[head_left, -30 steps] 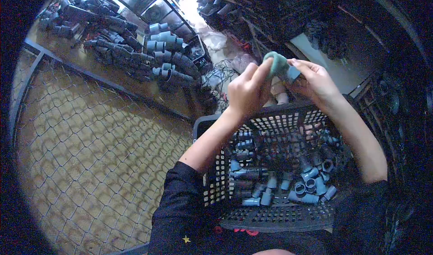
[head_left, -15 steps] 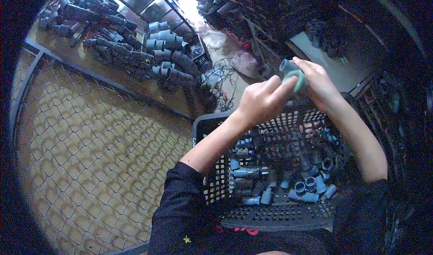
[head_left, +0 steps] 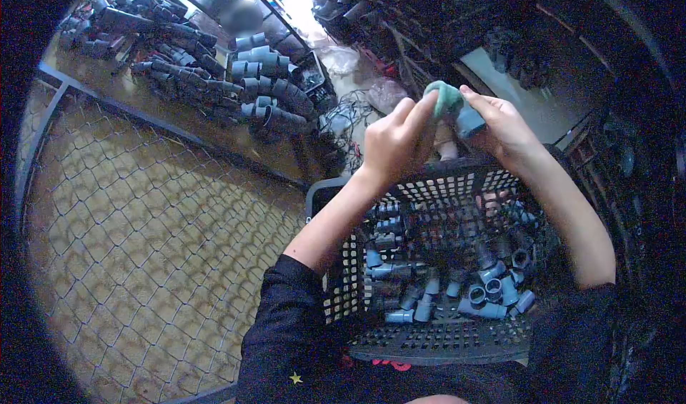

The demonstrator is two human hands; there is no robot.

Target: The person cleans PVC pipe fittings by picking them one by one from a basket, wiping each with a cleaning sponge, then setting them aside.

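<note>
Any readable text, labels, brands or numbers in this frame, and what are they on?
None can be read.
Red marks at the crate's near edge, against the dark garment: partly hidden, too blurred to tell whether they are letters.
Yellow star on the black sleeve: a symbol, not text.
Grey fitting and green cloth in the hands: no visible print.

No text, label, brand, number or sign can be read anywhere in view; the black plastic crate [head_left: 436,343] shows some red marking at its near rim, too hidden and blurred to make out; a small yellow star sits on the black sleeve [head_left: 286,347], a shape and not a letter; the grey pipe fittings [head_left: 493,297] in the crate and those heaped on the table [head_left: 214,68] carry no marking that can be told at this sharpness.
</note>
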